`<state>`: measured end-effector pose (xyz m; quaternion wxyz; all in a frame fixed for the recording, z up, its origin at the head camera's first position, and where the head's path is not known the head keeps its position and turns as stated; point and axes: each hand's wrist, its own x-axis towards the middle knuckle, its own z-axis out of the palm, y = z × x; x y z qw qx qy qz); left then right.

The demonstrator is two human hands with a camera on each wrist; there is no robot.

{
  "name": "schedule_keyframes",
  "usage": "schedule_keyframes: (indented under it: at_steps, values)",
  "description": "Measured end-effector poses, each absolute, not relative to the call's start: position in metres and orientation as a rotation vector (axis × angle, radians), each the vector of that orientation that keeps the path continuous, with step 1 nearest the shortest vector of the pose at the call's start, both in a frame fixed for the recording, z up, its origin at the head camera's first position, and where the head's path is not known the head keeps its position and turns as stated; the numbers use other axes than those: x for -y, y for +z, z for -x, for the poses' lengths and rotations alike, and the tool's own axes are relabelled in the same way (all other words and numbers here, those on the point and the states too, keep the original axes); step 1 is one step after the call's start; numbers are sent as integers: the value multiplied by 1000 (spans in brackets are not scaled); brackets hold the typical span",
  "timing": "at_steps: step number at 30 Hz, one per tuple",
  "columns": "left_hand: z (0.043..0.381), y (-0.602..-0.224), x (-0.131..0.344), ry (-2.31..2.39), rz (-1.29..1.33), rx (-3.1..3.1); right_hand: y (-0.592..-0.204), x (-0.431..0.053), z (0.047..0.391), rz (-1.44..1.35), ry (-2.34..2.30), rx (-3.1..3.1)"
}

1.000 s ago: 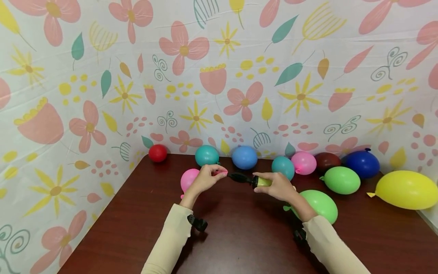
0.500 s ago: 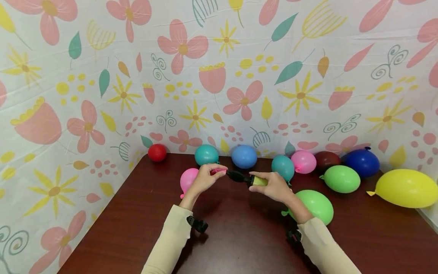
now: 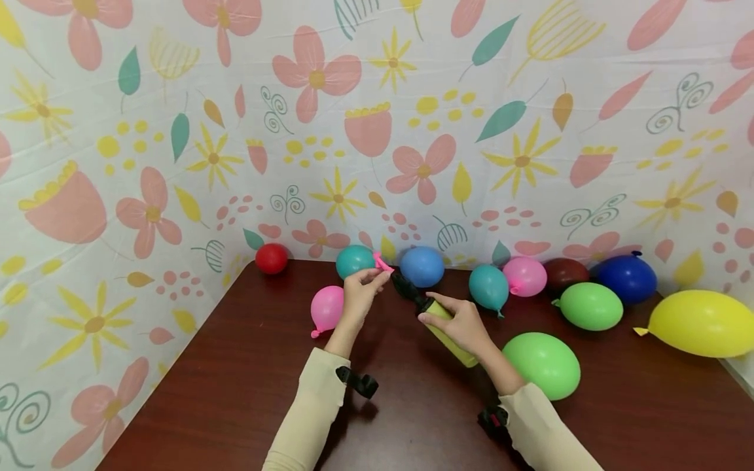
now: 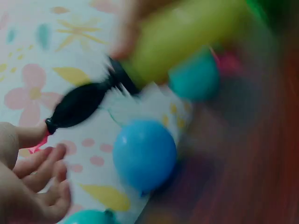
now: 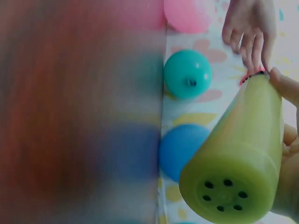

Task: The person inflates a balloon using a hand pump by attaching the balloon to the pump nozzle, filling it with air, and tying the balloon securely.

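A small limp pink balloon [image 3: 381, 262] is pinched between the thumb and fingers of my left hand [image 3: 361, 292], at the tip of the pump's black nozzle. My right hand [image 3: 462, 322] grips the yellow-green balloon pump [image 3: 450, 339] near its black collar; the pump slants, nozzle up and to the left. In the left wrist view the black nozzle [image 4: 77, 106] meets the pink balloon [image 4: 38, 146] at my left thumb. From the right wrist view, the holed round end of the pump [image 5: 225, 195] faces the camera. How far the balloon's neck covers the nozzle is hard to see.
Inflated balloons line the back of the dark wooden table [image 3: 194, 379], among them a red balloon [image 3: 271, 259] and a blue balloon [image 3: 422, 266]. A pink balloon [image 3: 326, 309] lies beside my left hand. Near my right forearm is a green balloon [image 3: 543, 365]; a yellow balloon [image 3: 701, 323] lies far right.
The pump has turned from nearly level to slanted, its rear end coming down and into view. My left hand has risen slightly, and the pink balloon now shows above its fingers.
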<state>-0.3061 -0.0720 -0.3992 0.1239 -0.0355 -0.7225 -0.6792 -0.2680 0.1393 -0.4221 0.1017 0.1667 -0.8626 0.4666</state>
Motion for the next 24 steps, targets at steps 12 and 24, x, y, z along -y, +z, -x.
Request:
schedule_keyframes:
  at_steps: [12,24]
  values:
    - [306,-392,53,-2767,253,1525,-429,-120,259,-452,1717,2492]
    - [308,-403,28,-2380,140,1574,-439,-116,263,-471,1727,2545]
